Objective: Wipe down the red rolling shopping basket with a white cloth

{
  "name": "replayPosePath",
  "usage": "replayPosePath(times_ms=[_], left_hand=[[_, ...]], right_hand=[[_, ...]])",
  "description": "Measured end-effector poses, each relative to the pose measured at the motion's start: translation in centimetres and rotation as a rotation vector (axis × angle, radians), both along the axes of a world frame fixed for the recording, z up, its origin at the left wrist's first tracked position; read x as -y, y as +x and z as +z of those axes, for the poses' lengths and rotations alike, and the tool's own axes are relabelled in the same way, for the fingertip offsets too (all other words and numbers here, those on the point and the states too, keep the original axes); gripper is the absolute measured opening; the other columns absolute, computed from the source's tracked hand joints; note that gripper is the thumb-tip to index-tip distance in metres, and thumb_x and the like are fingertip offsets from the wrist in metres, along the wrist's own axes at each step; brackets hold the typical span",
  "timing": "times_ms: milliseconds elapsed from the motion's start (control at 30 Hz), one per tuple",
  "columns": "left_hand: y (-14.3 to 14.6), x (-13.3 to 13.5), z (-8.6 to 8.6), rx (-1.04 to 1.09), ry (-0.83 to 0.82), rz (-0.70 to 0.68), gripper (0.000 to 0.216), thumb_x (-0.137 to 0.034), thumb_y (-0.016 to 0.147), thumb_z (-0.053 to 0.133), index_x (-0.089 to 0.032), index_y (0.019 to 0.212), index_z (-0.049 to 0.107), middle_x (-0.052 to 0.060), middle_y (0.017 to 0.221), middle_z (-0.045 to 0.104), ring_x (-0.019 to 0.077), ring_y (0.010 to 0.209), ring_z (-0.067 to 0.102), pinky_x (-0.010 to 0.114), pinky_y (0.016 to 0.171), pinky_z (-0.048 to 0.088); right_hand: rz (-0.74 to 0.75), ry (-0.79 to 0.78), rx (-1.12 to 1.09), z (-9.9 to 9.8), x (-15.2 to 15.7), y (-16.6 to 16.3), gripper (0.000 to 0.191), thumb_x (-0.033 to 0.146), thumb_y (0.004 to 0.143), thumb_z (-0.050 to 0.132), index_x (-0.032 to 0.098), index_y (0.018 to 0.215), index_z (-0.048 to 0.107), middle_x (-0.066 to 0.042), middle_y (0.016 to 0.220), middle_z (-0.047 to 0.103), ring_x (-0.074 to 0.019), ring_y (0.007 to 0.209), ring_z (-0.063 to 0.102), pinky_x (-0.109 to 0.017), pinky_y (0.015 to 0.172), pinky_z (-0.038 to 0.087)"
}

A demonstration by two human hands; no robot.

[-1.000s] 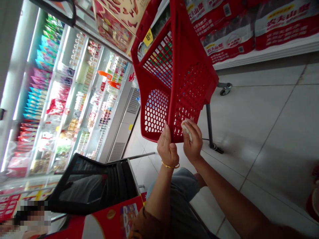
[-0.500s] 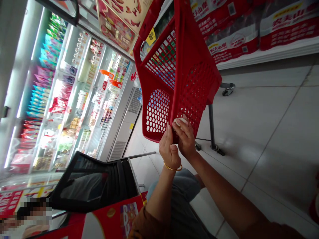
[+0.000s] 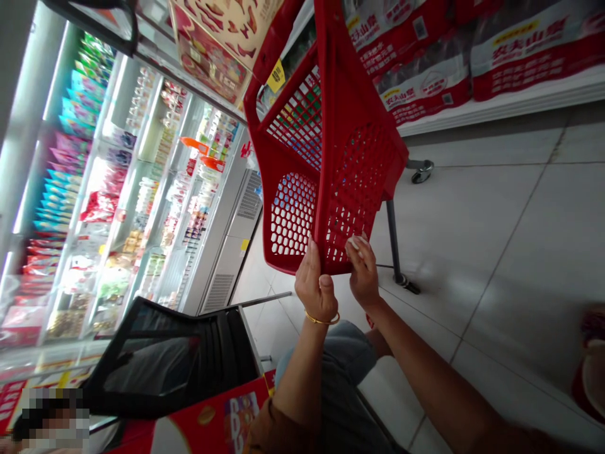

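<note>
A red plastic shopping cart [image 3: 326, 145] with perforated sides stands in front of me, tilted in this view. At the cart's near rim, my left hand [image 3: 316, 280], a gold bangle on its wrist, has its fingers stretched out along the edge. My right hand [image 3: 363, 271] is at the cart's lower right corner, its fingers curled around a small whitish wad [image 3: 355, 243]. Whether that is tissue or cloth I cannot make out. The right fingertips lie against or close to the mesh panel.
Packs of bottled water [image 3: 425, 82] line a low shelf at the upper right. A lit refrigerated shelf unit [image 3: 142, 189] fills the left. A black mesh-backed chair [image 3: 189, 353] and a red box [image 3: 212, 416] are at lower left, beside a partly visible person. Tiled floor [image 3: 472, 252] spreads right.
My right hand has moved away from the left hand, rightward and slightly down along the cart panel. My left hand stays by the rim. The whole view has shifted a little.
</note>
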State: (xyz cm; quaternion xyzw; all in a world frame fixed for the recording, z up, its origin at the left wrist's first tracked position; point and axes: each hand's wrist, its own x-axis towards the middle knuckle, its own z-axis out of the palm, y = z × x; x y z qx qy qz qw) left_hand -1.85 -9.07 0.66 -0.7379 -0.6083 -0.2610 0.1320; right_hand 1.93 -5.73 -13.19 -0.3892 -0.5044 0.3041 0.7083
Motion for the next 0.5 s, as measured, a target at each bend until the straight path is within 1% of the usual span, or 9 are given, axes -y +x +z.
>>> replayPosePath(times_ms=[233, 367, 433, 500], left_hand=[[0.0, 0.0, -0.1, -0.001, 0.014, -0.020, 0.055, -0.041, 0.102, 0.028, -0.014, 0.149, 0.037, 0.017, 0.146, 0.051, 0.0255, 0.135, 0.049, 0.042, 0.109, 0.043], [-0.1, -0.1, -0.2, -0.038, 0.025, -0.009, 0.055, -0.041, 0.102, 0.027, -0.014, 0.149, 0.038, 0.017, 0.146, 0.051, 0.0259, 0.135, 0.049, 0.042, 0.109, 0.044], [-0.2, -0.1, -0.3, -0.042, 0.031, -0.012, 0.055, -0.041, 0.101, 0.028, -0.014, 0.149, 0.038, 0.017, 0.146, 0.051, 0.0262, 0.135, 0.049, 0.042, 0.109, 0.044], [-0.2, -0.1, -0.3, -0.041, 0.035, -0.019, 0.055, -0.041, 0.101, 0.029, -0.014, 0.149, 0.037, 0.017, 0.146, 0.050, 0.0269, 0.135, 0.049, 0.042, 0.109, 0.044]], right_hand=[[0.000, -0.058, 0.003, -1.2, 0.5, -0.1, 0.056, 0.010, 0.098, 0.034, 0.036, 0.148, 0.035, -0.006, 0.145, 0.049, -0.0235, 0.142, 0.040, -0.055, 0.115, 0.042], [-0.021, -0.097, -0.024, -1.7, 0.8, -0.2, 0.056, 0.010, 0.099, 0.035, 0.035, 0.149, 0.035, -0.007, 0.146, 0.048, -0.0233, 0.143, 0.039, -0.053, 0.114, 0.043], [-0.025, -0.123, -0.042, -1.7, 0.9, -0.1, 0.054, 0.012, 0.100, 0.034, 0.035, 0.148, 0.036, -0.007, 0.146, 0.048, -0.0232, 0.142, 0.040, -0.051, 0.113, 0.045], [-0.033, -0.155, -0.075, -1.2, 0.8, 0.2, 0.051, 0.014, 0.100, 0.035, 0.035, 0.146, 0.040, -0.007, 0.144, 0.050, -0.0232, 0.140, 0.043, -0.049, 0.112, 0.047]])
